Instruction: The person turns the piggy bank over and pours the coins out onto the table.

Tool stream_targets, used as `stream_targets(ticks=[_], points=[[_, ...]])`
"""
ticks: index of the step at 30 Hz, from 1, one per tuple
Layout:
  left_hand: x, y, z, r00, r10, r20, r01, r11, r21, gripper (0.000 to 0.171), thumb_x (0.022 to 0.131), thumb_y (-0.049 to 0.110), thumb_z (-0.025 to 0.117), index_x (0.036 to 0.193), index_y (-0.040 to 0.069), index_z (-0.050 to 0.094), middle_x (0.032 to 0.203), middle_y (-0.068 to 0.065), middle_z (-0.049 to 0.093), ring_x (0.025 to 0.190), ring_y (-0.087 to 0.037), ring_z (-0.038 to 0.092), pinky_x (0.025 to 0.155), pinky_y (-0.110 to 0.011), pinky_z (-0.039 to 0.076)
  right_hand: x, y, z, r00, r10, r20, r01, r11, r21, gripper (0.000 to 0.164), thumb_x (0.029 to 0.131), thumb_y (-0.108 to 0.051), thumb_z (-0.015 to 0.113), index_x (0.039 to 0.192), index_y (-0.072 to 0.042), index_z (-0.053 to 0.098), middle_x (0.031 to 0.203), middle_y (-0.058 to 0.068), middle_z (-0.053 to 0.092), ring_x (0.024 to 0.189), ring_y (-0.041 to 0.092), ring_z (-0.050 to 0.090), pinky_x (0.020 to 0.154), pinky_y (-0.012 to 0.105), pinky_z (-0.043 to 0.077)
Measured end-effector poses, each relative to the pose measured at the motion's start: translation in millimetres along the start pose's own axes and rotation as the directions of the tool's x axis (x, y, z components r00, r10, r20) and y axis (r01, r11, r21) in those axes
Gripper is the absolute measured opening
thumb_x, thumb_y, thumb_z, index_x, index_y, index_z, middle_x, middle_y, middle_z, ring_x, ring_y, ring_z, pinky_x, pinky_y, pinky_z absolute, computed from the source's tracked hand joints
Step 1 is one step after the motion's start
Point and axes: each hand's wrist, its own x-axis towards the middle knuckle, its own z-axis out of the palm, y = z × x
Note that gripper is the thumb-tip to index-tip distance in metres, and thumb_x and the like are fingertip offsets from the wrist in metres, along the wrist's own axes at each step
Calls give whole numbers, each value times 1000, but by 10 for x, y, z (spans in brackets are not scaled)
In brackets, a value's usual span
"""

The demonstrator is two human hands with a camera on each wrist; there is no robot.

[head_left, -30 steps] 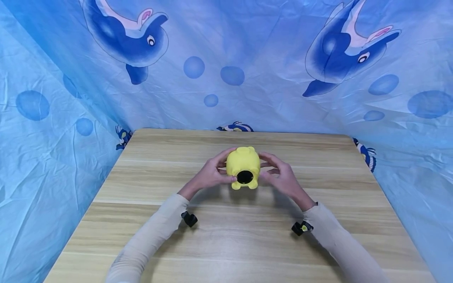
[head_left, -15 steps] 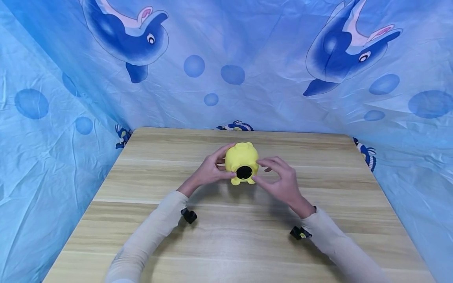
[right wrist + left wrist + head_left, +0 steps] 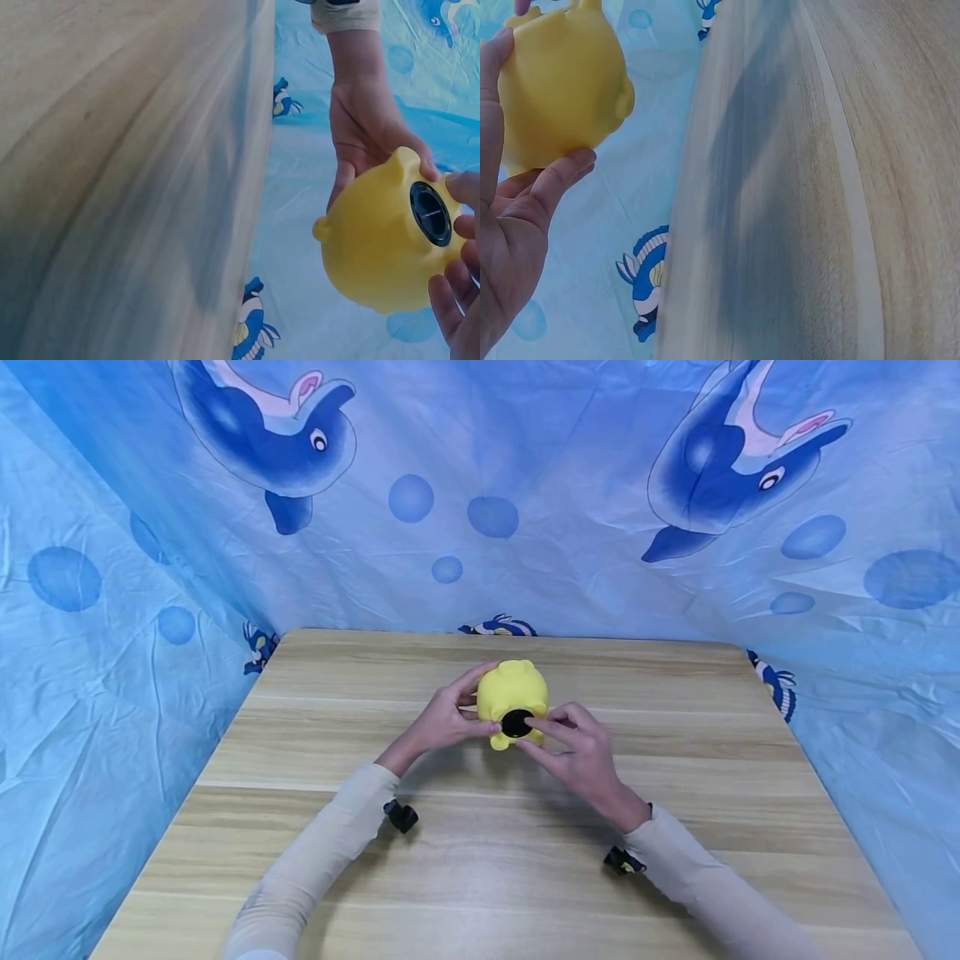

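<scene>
A round yellow piggy bank [image 3: 512, 687] is held above the table, its stubby feet and black bottom plug [image 3: 514, 723] turned toward me. My left hand [image 3: 441, 718] grips it from the left side, with the thumb near the plug and the fingers behind. On the other side, my right hand [image 3: 585, 756] reaches in with the index fingertip over the plug and the thumb by its lower edge. In the right wrist view the plug [image 3: 431, 214] shows a slot bar across its recess, and the right fingers [image 3: 448, 300] are bent beside the body.
The wooden table [image 3: 480, 877] stretches under both arms. Behind and beside it hangs a blue curtain [image 3: 480, 452] printed with dolphins and bubbles. A small black camera [image 3: 401, 817] sits on the left wrist and another camera [image 3: 624, 861] on the right.
My right hand has moved from the piggy bank's right side down and inward, bringing its index finger onto the plug. The left hand keeps its grip; the bank has risen slightly in view.
</scene>
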Motion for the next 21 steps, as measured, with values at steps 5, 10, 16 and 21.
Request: stream_targets(ticks=[5,10,16,21], points=[[5,7,6,1000,-3,12,3,1000,-5,92,83,12,86,159,27,37,153,-16,46,118,-34,66,89,-36,63,-13,-17,49,1000,25,9,-24,999,-46,32,68,-10,95,97,-3,83,85,9,60,72,16,54,57,25,50],[5,5,10,1000,-4,11,5,1000,-7,91,84,13,86,158,32,38,153,-14,46,117,-33,67,88,-37,63,-12,-37,98,999,43,1,-43,997,-64,27,71,-10,93,94,-1,82,84,7,60,71,18,53,56,28,49],[14,-2,18,1000,-5,10,5,1000,-12,90,84,13,86,158,31,38,152,-16,47,117,-35,67,89,-36,62,-5,-54,144,999,21,-31,-25,992,-121,24,70,-8,93,91,-1,83,78,6,59,67,17,50,53,28,44],[22,-8,27,1000,-10,2,10,1000,-4,90,84,14,86,158,32,39,152,-15,48,116,-34,67,88,-36,63,-16,-72,178,999,7,-50,-16,983,-180,24,71,-9,93,92,-1,83,75,6,59,66,18,52,52,28,45]])
